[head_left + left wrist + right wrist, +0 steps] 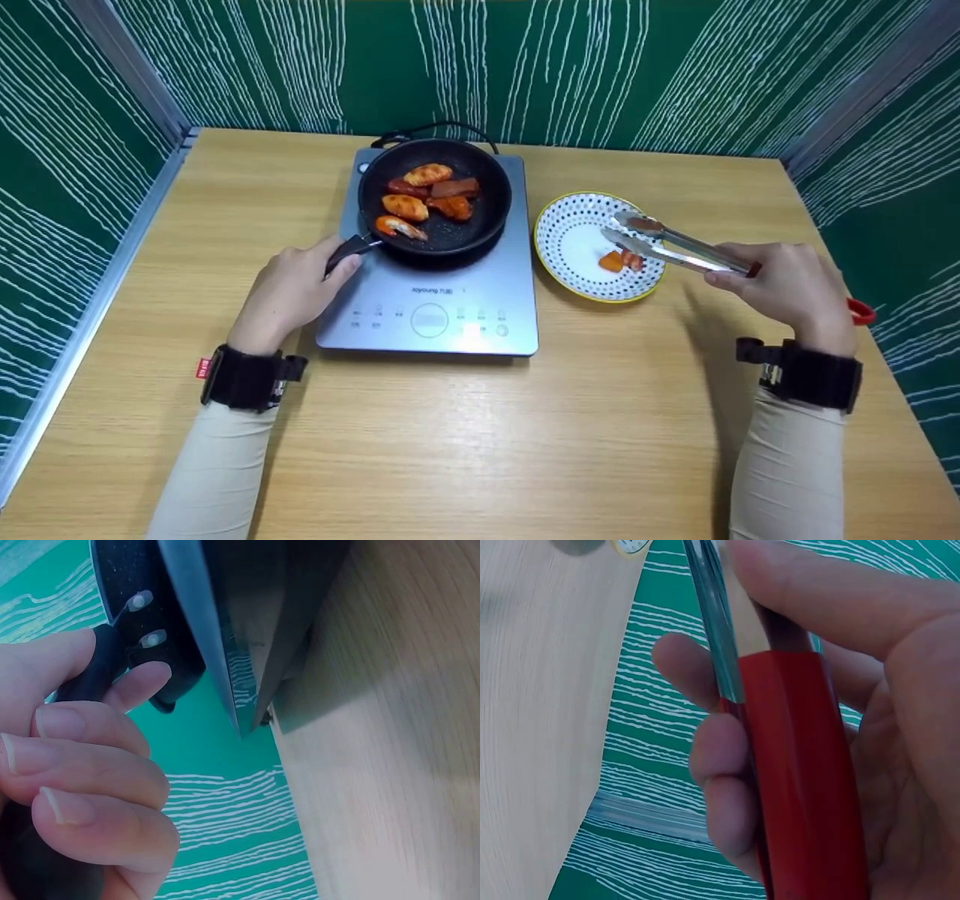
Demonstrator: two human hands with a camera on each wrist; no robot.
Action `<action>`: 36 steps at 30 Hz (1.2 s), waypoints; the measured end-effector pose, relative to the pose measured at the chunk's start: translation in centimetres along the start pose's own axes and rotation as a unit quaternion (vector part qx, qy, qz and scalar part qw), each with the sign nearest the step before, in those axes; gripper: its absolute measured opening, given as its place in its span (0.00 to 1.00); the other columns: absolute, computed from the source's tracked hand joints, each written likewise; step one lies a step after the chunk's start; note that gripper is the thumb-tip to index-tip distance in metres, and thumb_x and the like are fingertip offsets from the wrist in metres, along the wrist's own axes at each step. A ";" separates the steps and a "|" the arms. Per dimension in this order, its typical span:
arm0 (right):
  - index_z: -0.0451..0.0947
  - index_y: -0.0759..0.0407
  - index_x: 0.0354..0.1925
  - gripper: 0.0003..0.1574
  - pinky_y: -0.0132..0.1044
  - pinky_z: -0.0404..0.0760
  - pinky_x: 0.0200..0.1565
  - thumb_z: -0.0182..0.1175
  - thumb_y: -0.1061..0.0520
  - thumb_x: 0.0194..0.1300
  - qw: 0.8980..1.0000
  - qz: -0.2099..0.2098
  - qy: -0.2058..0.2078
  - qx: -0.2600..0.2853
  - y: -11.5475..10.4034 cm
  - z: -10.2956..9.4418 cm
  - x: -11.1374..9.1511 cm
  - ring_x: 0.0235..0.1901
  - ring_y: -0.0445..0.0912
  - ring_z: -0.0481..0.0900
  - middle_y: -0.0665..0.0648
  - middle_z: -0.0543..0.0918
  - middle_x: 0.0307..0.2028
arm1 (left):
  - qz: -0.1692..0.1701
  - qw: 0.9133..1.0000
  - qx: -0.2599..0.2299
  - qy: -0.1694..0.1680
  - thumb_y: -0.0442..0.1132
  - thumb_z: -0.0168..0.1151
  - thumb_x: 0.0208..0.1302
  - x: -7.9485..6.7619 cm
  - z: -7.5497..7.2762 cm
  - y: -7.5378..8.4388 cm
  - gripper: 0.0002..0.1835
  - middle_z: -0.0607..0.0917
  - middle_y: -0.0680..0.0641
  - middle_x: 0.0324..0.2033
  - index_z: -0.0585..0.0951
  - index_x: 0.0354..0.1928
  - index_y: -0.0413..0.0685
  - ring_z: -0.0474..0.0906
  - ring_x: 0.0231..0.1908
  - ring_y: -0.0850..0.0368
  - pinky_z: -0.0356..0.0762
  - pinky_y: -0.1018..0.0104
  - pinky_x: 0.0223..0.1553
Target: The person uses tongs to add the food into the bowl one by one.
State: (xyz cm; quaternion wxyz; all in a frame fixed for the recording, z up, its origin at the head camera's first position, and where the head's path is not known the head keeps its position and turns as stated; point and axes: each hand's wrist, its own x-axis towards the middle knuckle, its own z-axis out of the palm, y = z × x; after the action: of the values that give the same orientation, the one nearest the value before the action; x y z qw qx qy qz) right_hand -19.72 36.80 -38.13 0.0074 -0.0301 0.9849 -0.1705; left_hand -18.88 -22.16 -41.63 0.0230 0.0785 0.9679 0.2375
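My left hand [300,289] grips the black handle [349,255] of a frying pan [480,225]; in the left wrist view its fingers [105,780] curl round that handle. Browned wings [406,207], a flat reddish-brown slice [455,187] and an orange-and-white piece [401,228] lie in the pan. My right hand [787,285] holds metal tongs [694,251] with red grips [802,765]. Over a dotted plate [559,225] the tong tips stand slightly apart; a brownish patch shows at the upper tip, food or reflection I cannot tell. Below them lie an orange piece [611,261] and a reddish piece [632,260].
The pan sits on a silver induction cooker [382,300] with a touch panel at its front. Its black cable [450,124] runs behind it. Green, white-streaked panels [495,67] stand behind and beside the wooden table [450,450].
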 end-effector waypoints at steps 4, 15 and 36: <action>0.85 0.57 0.63 0.36 0.47 0.64 0.31 0.73 0.36 0.67 1.000 0.010 0.003 -0.006 0.5 -0.1 -0.1 0.32 0.56 0.70 0.59 0.85 0.30 | 0.000 1.000 -0.003 -0.002 0.57 0.51 0.84 0.0 -0.1 0.0 0.19 0.78 0.42 0.31 0.78 0.58 0.50 0.75 0.32 0.45 0.63 0.56 0.32; 0.82 0.62 0.64 0.41 0.47 0.65 0.31 0.74 0.36 0.66 0.999 0.034 -0.029 -0.029 0.6 -1.2 -1.3 0.33 0.56 0.71 0.69 0.89 0.38 | 0.014 1.000 -0.002 0.002 0.58 0.51 0.84 -0.2 -0.2 0.0 0.20 0.75 0.43 0.30 0.77 0.57 0.51 0.75 0.32 0.44 0.62 0.56 0.32; 0.82 0.60 0.65 0.39 0.50 0.67 0.32 0.77 0.40 0.64 0.993 0.097 -0.049 -0.053 -2.4 -1.6 -1.9 0.39 0.60 0.71 0.76 0.85 0.51 | 0.001 1.000 -0.002 0.000 0.57 0.52 0.83 -0.1 -0.1 0.0 0.20 0.79 0.41 0.34 0.78 0.60 0.51 0.76 0.34 0.43 0.64 0.54 0.34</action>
State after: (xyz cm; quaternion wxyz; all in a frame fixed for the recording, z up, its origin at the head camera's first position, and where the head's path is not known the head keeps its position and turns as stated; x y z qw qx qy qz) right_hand -17.73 35.14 -35.84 0.0701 0.0574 0.9893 -0.1147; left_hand -18.84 -22.21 -41.56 0.0231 0.0795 0.9674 0.2393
